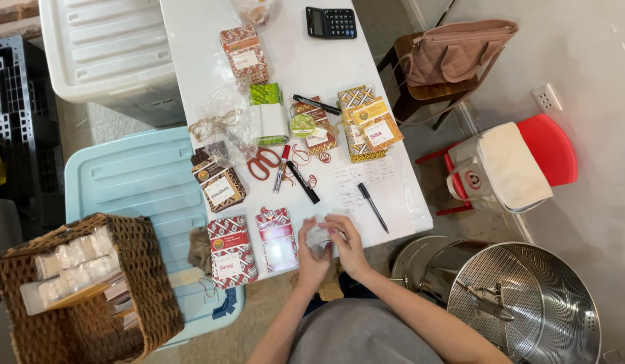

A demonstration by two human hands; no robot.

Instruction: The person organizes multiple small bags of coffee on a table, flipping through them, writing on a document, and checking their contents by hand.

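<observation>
both hands, left hand (312, 253) and right hand (348, 244), are closed together around a small clear packet (320, 236) at the near edge of the white table (393, 202).

Patterned pouches (253, 248) just beside hands (329, 246)

Red-patterned pouches (231, 251), pale blue bin lid (144, 182), red scissors (262, 162)

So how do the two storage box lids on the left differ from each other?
The white box lid lies at the top of the picture, bare. The light blue box lid lies nearer the person and bears a woven basket of small packets on its near corner; the table edge also covers its right side. Both are ribbed, rounded plastic lids beside the table.
</observation>
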